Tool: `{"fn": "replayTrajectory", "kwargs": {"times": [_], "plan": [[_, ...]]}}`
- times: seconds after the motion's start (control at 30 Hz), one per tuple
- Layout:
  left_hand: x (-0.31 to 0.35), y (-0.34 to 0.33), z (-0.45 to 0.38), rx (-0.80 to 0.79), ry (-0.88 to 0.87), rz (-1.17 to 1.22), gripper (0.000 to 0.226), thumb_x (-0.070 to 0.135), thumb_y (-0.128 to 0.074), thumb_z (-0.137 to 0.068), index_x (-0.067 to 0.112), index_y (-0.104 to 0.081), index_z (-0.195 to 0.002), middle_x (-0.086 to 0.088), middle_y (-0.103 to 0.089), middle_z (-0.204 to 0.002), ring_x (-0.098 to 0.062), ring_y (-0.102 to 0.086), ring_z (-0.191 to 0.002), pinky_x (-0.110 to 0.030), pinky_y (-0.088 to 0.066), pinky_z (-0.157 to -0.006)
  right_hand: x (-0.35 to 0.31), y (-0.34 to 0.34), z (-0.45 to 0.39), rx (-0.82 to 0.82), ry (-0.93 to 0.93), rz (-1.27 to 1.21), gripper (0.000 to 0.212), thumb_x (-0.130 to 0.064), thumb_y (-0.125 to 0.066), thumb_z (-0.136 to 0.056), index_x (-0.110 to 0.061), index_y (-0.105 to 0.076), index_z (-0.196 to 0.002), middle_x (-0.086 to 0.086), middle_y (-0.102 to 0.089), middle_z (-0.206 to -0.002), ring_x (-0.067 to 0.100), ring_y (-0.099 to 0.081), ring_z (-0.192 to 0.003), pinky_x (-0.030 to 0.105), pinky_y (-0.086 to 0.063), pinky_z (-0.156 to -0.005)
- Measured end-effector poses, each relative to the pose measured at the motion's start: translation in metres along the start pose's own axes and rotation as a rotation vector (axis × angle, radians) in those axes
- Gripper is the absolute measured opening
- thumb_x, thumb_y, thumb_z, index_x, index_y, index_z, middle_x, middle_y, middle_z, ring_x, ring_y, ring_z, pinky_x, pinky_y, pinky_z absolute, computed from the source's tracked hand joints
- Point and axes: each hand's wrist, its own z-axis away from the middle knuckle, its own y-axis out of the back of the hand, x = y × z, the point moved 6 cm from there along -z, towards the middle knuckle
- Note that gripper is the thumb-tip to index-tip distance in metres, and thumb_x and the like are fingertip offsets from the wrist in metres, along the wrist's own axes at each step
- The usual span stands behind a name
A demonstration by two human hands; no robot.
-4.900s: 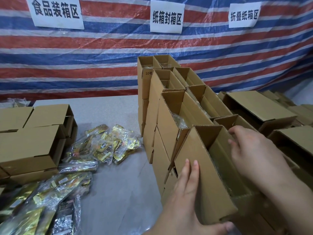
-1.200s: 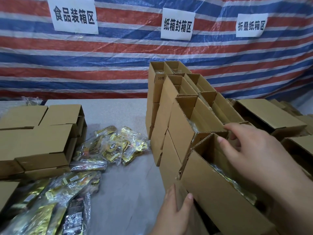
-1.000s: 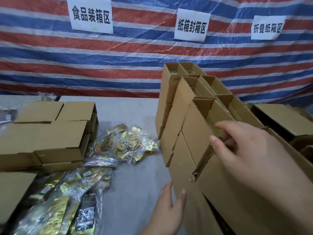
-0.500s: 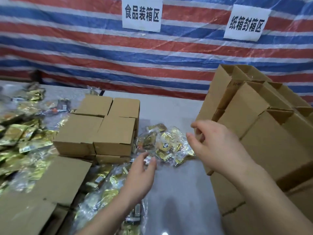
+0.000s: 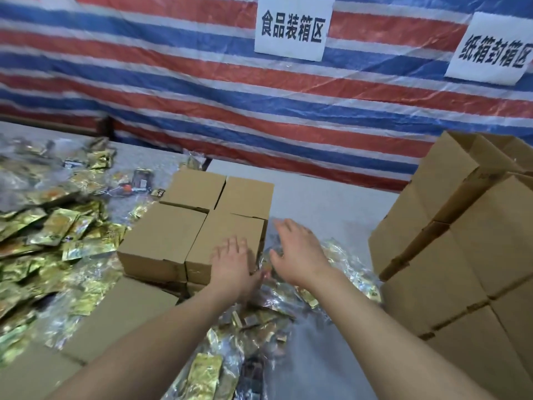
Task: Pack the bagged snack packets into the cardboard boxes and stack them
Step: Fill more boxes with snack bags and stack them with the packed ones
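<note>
Striped tarpaulin (image 5: 173,82) hangs behind the grey desk (image 5: 326,203). At centre I see four closed boxes (image 5: 199,226) packed two by two. My left hand (image 5: 233,265) lies flat on the nearest one, fingers straight and slightly spread. My right hand (image 5: 297,252) hovers at its 3 o'clock, fingers apart, over bagged snack packets (image 5: 331,272). More packets (image 5: 54,235) pile at 9 o'clock. Stacked boxes (image 5: 461,241) stand at 3 o'clock. Two paper signs (image 5: 292,26) hang at 12.
</note>
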Motion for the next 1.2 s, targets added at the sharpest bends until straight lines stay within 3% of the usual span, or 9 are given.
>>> {"fn": "replayTrajectory", "kwargs": {"times": [0.17, 0.33, 0.5, 0.67, 0.73, 0.77, 0.83, 0.97, 1.2], "plan": [[0.004, -0.036, -0.027, -0.056, 0.051, -0.111, 0.105, 0.073, -0.04, -0.089, 0.008, 0.007, -0.157, -0.017, 0.002, -0.166, -0.036, 0.0, -0.153, -0.061, -0.006, -0.119, 0.022, -0.027, -0.014, -0.106, -0.065, 0.002, 0.072, -0.034, -0.047, -0.098, -0.017, -0.012, -0.158, 0.009, -0.019, -0.164, 0.026, -0.017, -0.151, 0.048, -0.015, -0.123], [0.005, -0.036, -0.02, -0.057, 0.044, -0.194, 0.076, 0.043, -0.03, -0.101, 0.007, 0.006, -0.157, -0.015, 0.0, -0.166, -0.036, -0.002, -0.153, -0.061, -0.01, -0.12, 0.035, -0.037, -0.013, -0.147, -0.05, -0.01, 0.071, -0.036, -0.047, -0.099, -0.015, -0.014, -0.158, 0.007, -0.017, -0.164, 0.026, -0.014, -0.152, 0.048, -0.014, -0.123], [0.003, 0.028, 0.011, 0.102, 0.022, 0.101, 0.053, 0.029, -0.033, -0.1, 0.022, -0.03, -0.153, -0.003, -0.036, -0.156, -0.029, -0.03, -0.145, -0.051, -0.024, -0.117, 0.037, -0.015, -0.021, -0.132, -0.018, -0.036, 0.076, -0.03, -0.05, -0.096, -0.023, -0.008, -0.159, 0.007, -0.008, -0.167, 0.026, -0.01, -0.153, 0.048, -0.011, -0.124], [0.026, 0.125, 0.053, 0.241, -0.201, 0.544, 0.037, 0.018, -0.051, -0.098, 0.027, -0.066, -0.13, 0.008, -0.064, -0.126, -0.009, -0.058, -0.117, -0.017, -0.041, -0.1, 0.036, 0.05, -0.03, 0.009, 0.039, 0.005, 0.078, -0.031, -0.059, -0.087, -0.024, -0.022, -0.156, 0.009, -0.018, -0.163, 0.027, -0.017, -0.15, 0.043, -0.014, -0.123], [0.035, 0.155, 0.061, 0.172, -0.258, 0.683, 0.033, 0.014, -0.055, -0.097, 0.03, -0.073, -0.119, 0.021, -0.07, -0.105, 0.005, -0.063, -0.1, -0.004, -0.043, -0.084, 0.04, 0.08, -0.027, 0.033, 0.101, 0.011, 0.062, -0.029, -0.062, -0.083, -0.025, -0.045, -0.143, 0.006, -0.042, -0.15, 0.027, -0.035, -0.141, 0.041, -0.03, -0.116], [0.039, 0.167, 0.062, 0.116, -0.248, 0.746, 0.031, 0.015, -0.055, -0.098, 0.031, -0.073, -0.116, 0.024, -0.07, -0.099, 0.008, -0.063, -0.095, -0.004, -0.045, -0.079, 0.042, 0.095, -0.022, 0.044, 0.12, 0.008, 0.043, -0.03, -0.063, -0.082, -0.031, -0.057, -0.124, 0.0, -0.055, -0.131, 0.025, -0.048, -0.128, 0.038, -0.042, -0.103], [0.048, 0.189, 0.061, 0.034, -0.218, 0.817, 0.025, 0.019, -0.057, -0.099, 0.033, -0.073, -0.111, 0.019, -0.07, -0.096, 0.003, -0.063, -0.094, -0.013, -0.048, -0.075, 0.049, 0.12, -0.009, 0.048, 0.135, 0.044, 0.01, -0.036, -0.063, -0.083, -0.035, -0.053, -0.085, -0.014, -0.056, -0.093, 0.017, -0.059, -0.097, 0.027, -0.045, -0.072], [0.078, 0.208, 0.059, -0.006, -0.21, 0.786, 0.012, 0.025, -0.064, -0.097, 0.033, -0.071, -0.101, 0.014, -0.067, -0.096, -0.004, -0.06, -0.094, -0.019, -0.047, -0.071, 0.063, 0.147, 0.024, 0.093, 0.119, 0.127, 0.02, -0.044, -0.059, -0.083, -0.032, -0.047, -0.074, -0.013, -0.053, -0.077, 0.007, -0.053, -0.073, 0.023, -0.04, -0.058], [0.127, 0.118, 0.091, -0.055, -0.308, 0.567, 0.014, 0.037, -0.067, -0.094, 0.026, -0.076, -0.095, 0.015, -0.066, -0.083, -0.007, -0.061, -0.082, -0.021, -0.044, -0.069, 0.12, 0.064, 0.104, -0.052, -0.123, 0.102, 0.022, -0.043, -0.055, -0.079, -0.027, -0.043, -0.073, -0.009, -0.049, -0.076, 0.02, -0.054, -0.075, 0.032, -0.039, -0.06]]}}
